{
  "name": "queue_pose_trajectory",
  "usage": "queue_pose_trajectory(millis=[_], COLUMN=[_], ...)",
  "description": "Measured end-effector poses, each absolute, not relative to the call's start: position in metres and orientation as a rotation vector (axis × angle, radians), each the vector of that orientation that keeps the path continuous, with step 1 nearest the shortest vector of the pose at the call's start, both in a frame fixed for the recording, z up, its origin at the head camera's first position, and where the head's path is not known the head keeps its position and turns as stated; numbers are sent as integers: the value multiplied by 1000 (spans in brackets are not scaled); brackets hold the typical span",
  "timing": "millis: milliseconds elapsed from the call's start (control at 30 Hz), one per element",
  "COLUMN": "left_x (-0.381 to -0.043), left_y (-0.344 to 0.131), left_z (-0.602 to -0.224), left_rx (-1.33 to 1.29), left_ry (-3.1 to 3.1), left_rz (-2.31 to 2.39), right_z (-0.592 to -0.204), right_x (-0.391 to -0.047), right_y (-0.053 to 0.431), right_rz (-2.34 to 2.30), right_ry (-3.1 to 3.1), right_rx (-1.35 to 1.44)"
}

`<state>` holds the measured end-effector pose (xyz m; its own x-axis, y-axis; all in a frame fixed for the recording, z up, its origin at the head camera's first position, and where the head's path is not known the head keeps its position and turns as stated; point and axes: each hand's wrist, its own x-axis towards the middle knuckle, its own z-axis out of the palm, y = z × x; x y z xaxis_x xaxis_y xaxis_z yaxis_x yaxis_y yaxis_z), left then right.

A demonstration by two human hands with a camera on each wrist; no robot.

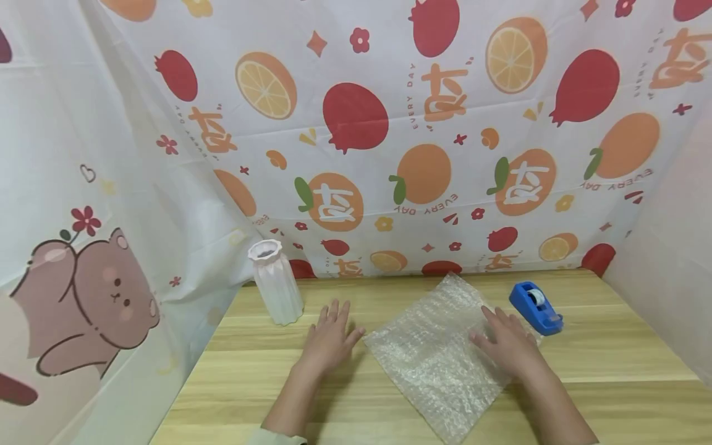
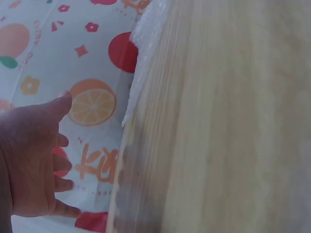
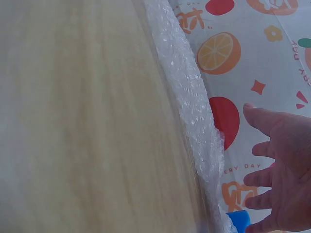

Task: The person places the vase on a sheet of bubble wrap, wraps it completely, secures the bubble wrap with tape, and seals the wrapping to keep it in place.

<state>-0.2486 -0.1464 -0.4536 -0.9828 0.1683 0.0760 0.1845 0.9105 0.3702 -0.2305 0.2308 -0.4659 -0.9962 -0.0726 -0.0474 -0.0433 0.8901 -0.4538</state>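
Note:
A sheet of clear bubble wrap (image 1: 434, 352) lies turned cornerwise on the wooden table. My left hand (image 1: 330, 339), fingers spread and holding nothing, is just left of the sheet's left corner. Over the right part of the sheet hovers my right hand (image 1: 507, 343), its fingers extended and also holding nothing. In the right wrist view, that hand (image 3: 286, 170) shows above the bubble wrap (image 3: 187, 97) with a gap between. The left wrist view shows my left hand (image 2: 36, 155) raised off the tabletop, with a corner of bubble wrap (image 2: 148, 43) farther off.
A white ribbed vase (image 1: 276, 287) with a scalloped rim stands at the back left of the table (image 1: 222, 395). At the right, beyond my right hand, sits a blue tape dispenser (image 1: 536, 309) with a roll of tape. A fruit-printed curtain (image 1: 389, 185) hangs behind the table's back edge.

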Motion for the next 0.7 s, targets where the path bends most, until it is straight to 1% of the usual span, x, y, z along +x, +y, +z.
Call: queue_pose_trajectory(millis=[367, 700], left_x=[-260, -262], left_y=[-121, -115], left_z=[-457, -463], left_rx=[-431, -498], left_ry=[-3052, -3093], left_rz=[-706, -727], right_z=[-468, -474], right_x=[-226, -226], right_y=[231, 221], right_rz=[-707, -814], right_ry=[2967, 2889], right_rx=[-125, -204])
